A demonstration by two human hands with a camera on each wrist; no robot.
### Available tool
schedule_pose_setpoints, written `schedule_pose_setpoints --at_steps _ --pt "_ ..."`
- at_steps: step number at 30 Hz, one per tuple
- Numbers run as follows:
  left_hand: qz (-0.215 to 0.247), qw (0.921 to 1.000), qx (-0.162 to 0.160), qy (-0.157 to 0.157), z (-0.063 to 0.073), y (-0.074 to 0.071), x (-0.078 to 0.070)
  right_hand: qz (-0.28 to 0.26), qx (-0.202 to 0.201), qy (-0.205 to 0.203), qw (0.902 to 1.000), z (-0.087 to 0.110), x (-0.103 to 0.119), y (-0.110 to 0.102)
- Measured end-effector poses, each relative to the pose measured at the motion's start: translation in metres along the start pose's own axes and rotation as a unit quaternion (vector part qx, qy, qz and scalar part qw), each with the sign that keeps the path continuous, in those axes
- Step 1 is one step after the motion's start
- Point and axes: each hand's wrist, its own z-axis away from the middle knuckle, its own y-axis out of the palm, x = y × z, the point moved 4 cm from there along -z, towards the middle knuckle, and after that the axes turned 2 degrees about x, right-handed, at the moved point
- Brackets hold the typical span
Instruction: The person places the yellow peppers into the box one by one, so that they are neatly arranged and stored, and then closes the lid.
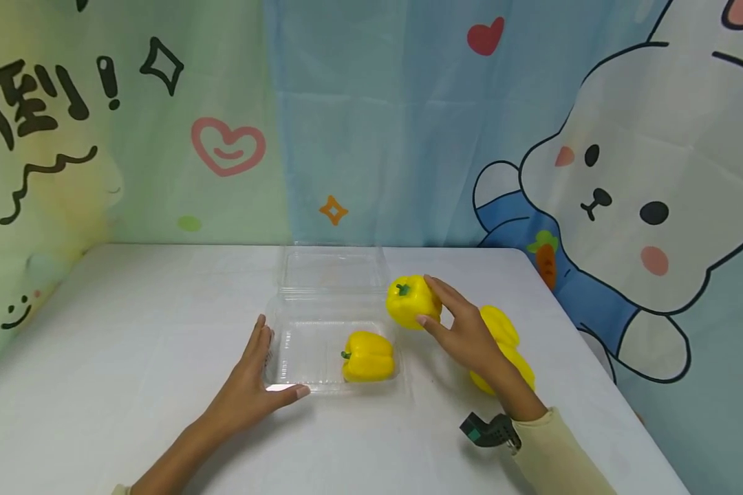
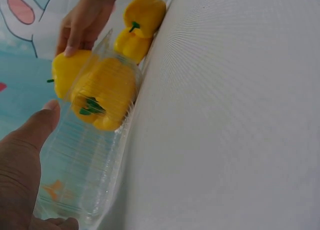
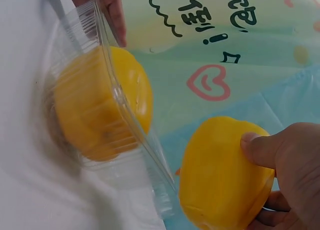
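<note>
A yellow bell pepper (image 1: 411, 302) is gripped between the thumb and fingers of my right hand (image 1: 464, 333), at the right side of a clear plastic box (image 1: 306, 354). Inside the box, toward its front right, lies another yellow bell pepper (image 1: 369, 357) with its green stem pointing left. My left hand (image 1: 254, 381) is at the box's front left corner, fingers along the left side and thumb along the front edge. In the right wrist view the gripped bell pepper (image 3: 220, 170) hangs beside the box wall, above the table.
Two more yellow bell peppers (image 2: 142, 17) stand on the white table (image 1: 161, 330), partly hidden behind my right forearm in the head view. The box's clear lid (image 1: 333, 268) lies folded back behind it. A printed curtain (image 1: 371, 137) hangs behind the table.
</note>
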Motion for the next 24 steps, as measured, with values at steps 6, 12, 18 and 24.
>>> schedule_pose_setpoints --at_steps 6,12,18,24 --pt "0.006 1.0 0.005 0.004 -0.002 0.001 -0.001 -0.002 0.016 0.0 0.9999 -0.007 0.006 0.01" --pt "0.003 1.0 0.0 -0.007 0.001 -0.001 0.001 -0.005 0.031 -0.018 0.9994 -0.02 0.013 0.02" --pt "0.011 0.9999 -0.001 0.003 -0.001 0.0 0.0 0.004 0.043 -0.029 0.9986 -0.024 0.016 0.022" --pt "0.012 0.9999 0.003 0.005 -0.001 -0.003 -0.001 -0.002 0.05 -0.036 0.9981 -0.029 0.018 0.026"
